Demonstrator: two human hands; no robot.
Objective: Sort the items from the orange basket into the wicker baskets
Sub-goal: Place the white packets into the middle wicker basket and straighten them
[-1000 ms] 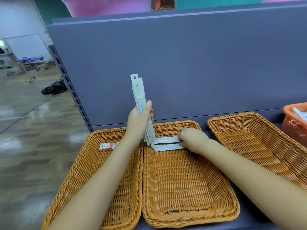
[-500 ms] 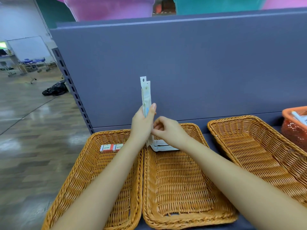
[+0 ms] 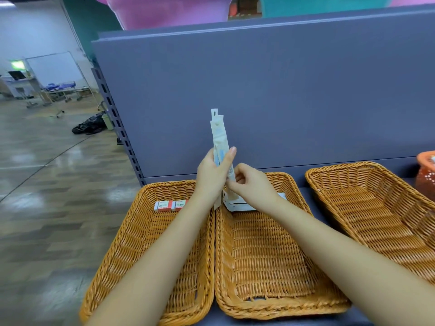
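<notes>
Standing upright in the left hand point(image 3: 213, 175), the bundle of long packets point(image 3: 219, 137) has its long axis running almost straight up and down, top ends pointing at the grey back panel point(image 3: 294, 95) and bottom ends hanging just over the seam between the left wicker basket point(image 3: 131, 243) and the middle wicker basket point(image 3: 270, 278). That hand grasps the bundle around its lower half, thumb laid up along the right edge. The right hand point(image 3: 253, 184) is touching the same bundle from the right, its fingertips pinching one packet's lower right edge, so both hands are on the packets and neither is nearer than the other.

What the next move turns on, I judge, is the drop directly below: a few flat white packets point(image 3: 237, 204) already lie crosswise at the far end of the middle basket, just under the right hand. A packet peeled off would need turning from upright to lying flat, long axis left to right, to match them.

Two small red and white boxes point(image 3: 170, 205) sit at the far end of the left basket. The right wicker basket point(image 3: 376, 208) holds nothing visible. The orange basket point(image 3: 426, 172) is at the far right edge of the shelf, well apart from both hands.
</notes>
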